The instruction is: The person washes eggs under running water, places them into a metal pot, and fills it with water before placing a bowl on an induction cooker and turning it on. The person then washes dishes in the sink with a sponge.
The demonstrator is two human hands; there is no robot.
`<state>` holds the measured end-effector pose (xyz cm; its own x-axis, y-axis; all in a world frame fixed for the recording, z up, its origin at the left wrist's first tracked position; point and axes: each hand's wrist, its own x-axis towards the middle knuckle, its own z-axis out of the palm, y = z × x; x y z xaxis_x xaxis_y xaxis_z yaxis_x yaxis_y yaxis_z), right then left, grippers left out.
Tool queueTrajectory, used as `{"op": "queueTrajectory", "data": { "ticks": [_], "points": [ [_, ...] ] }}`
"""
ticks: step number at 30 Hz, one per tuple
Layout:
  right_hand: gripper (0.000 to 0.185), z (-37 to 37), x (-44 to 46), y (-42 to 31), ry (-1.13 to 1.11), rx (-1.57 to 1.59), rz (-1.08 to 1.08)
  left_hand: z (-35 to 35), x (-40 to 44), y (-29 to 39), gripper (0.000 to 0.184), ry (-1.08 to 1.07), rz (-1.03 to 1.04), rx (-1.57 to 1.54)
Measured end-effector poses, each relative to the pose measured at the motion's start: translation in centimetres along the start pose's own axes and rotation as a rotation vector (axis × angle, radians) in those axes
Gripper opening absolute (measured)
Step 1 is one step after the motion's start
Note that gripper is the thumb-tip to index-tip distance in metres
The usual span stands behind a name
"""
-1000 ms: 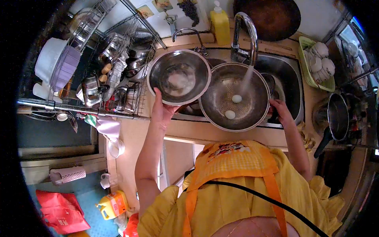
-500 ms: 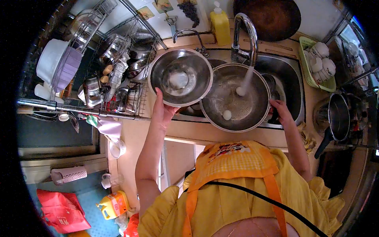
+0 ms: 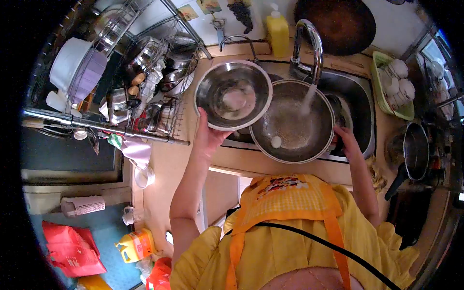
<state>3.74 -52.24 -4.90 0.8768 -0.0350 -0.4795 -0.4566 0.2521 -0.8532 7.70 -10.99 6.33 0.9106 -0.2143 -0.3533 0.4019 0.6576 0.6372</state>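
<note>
My left hand [image 3: 212,135] grips the near rim of a shiny metal bowl [image 3: 205,108], thumb on the edge and fingers beneath. The bowl is held beside a larger metal pot [image 3: 263,121], their rims overlapping in view; a pale patch shows in its bottom. My right hand [image 3: 346,142] is closed at the right side of the pot, its grip partly hidden. Water runs from the faucet [image 3: 316,55] into the pot. A small white egg-shaped thing [image 3: 276,141] lies in it near the front left.
The pot is over the sink [image 3: 357,82]. A yellow soap bottle [image 3: 278,36] and a dark wok [image 3: 336,26] stand behind. To the right are a green basket [image 3: 408,112] of bowls and a saucepan [image 3: 416,150]; left, a wire rack [image 3: 111,130] holds cookware.
The view has shifted slightly. The bowl has moved a little right, overlapping the pot more. A second white spot under the water stream no longer shows.
</note>
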Motion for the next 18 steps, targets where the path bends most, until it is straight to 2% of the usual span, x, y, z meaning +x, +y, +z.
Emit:
{"op": "queueTrajectory", "data": {
  "ticks": [1,8,9,13,18],
  "points": [
    [0.02,0.0,0.0,0.0,-0.002,0.013,0.01,-0.4,0.1,-0.2,0.067,-0.043,-0.024,-0.052],
    [0.023,-0.2,0.1,0.0,0.029,-0.063,0.022,0.2,-1.1,-0.7,0.068,0.021,0.056,-0.013],
    [0.024,-0.1,0.2,0.0,0.029,-0.122,-0.028,0.2,-1.3,-0.7,0.068,0.044,0.055,-0.012],
    [0.024,0.0,0.0,0.0,0.015,-0.011,0.02,-0.5,-1.7,-0.8,0.067,0.107,0.022,-0.023],
    [0.023,-0.4,0.4,0.5,0.029,-0.026,0.014,-0.9,-2.2,-1.0,0.066,0.064,0.021,-0.013]
  ]
}}
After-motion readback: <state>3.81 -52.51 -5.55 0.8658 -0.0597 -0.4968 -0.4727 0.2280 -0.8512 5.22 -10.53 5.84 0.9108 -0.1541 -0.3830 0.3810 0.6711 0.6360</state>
